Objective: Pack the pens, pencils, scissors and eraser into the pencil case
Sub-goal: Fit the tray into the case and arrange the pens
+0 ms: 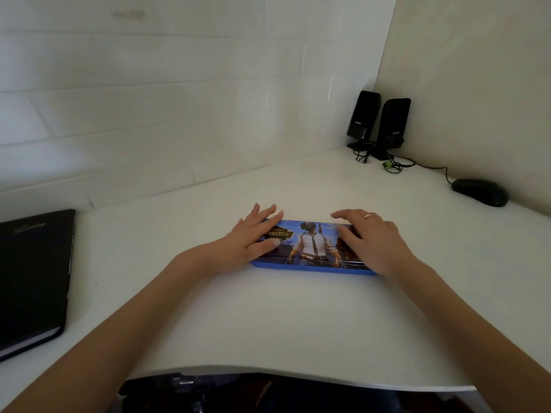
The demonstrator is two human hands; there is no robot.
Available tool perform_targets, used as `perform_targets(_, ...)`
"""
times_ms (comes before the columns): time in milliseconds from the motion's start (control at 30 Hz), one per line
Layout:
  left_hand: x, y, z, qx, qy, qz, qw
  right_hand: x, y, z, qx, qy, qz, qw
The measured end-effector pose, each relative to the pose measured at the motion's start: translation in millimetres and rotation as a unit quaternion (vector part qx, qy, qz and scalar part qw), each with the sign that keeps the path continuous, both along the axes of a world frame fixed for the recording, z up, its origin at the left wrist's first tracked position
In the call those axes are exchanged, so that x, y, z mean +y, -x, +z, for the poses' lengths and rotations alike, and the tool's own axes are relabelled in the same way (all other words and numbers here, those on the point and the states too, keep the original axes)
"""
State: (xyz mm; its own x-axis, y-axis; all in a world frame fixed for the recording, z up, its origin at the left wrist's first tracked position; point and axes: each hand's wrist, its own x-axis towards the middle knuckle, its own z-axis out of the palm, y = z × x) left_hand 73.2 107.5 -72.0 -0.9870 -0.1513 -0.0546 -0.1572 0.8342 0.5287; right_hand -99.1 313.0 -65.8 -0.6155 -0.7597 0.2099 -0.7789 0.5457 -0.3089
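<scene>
The case (313, 248) lies shut on the white surface (268, 323), straight ahead of the person, its long axis running left to right. The left hand (253, 234) rests flat on the case's left end, fingers spread and straight. The right hand (372, 239) lies on its right end, fingers relaxed, gripping nothing. Both are equally near. No pens, pencils, scissors or eraser show outside the case, so packing looks finished. Beyond the case, to its right, sit a mouse (480, 192) and two speakers (378, 123).
</scene>
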Motion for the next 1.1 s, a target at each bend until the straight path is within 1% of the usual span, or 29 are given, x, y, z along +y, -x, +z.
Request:
perform_targets(67,9,-2,-3,0.046,0.056,0.027,0.997,5,-13,-1,0.07,0.048,-0.021,0.996)
perform_targets(100,16,-5,-4,0.083,0.088,0.038,0.992,8,-22,-2,0.093,0.044,-0.017,0.995)
perform_targets(167,32,-11,-6,0.127,0.155,0.025,0.979,13,-40,-8,0.107,-0.022,0.0,0.994)
perform_targets(233,46,-15,-9,0.112,0.236,-0.01,0.965,17,-49,-14,0.093,-0.083,0.015,0.992)
perform_targets(267,53,-15,-11,0.101,0.269,-0.011,0.958,18,-49,-14,0.08,-0.101,0.022,0.991)
perform_targets(333,59,-13,-10,0.073,0.303,0.015,0.95,15,-47,-12,0.069,-0.121,0.038,0.99)
perform_targets(467,59,-19,-4,-0.013,0.329,0.076,0.941,-8,-53,-7,0.065,-0.126,0.082,0.986)
perform_targets(567,45,-35,-1,-0.05,0.333,0.163,0.927,-51,-66,-4,0.06,-0.129,0.129,0.981)
perform_targets(667,14,-55,-1,-0.095,0.335,0.268,0.898,-111,-89,-1,0.063,-0.129,0.17,0.975)
perform_targets(767,-24,-80,-1,-0.13,0.342,0.336,0.868,-169,-117,1,0.042,-0.118,0.202,0.971)
perform_targets(900,-71,-106,3,-0.154,0.319,0.394,0.848,-231,-151,-1,0.029,-0.099,0.23,0.968)
perform_targets(1000,-94,-114,5,-0.148,0.289,0.42,0.848,-261,-160,-6,0.032,-0.082,0.24,0.967)
perform_targets(1100,-110,-112,6,-0.147,0.274,0.421,0.852,-280,-158,-12,0.037,-0.059,0.235,0.97)
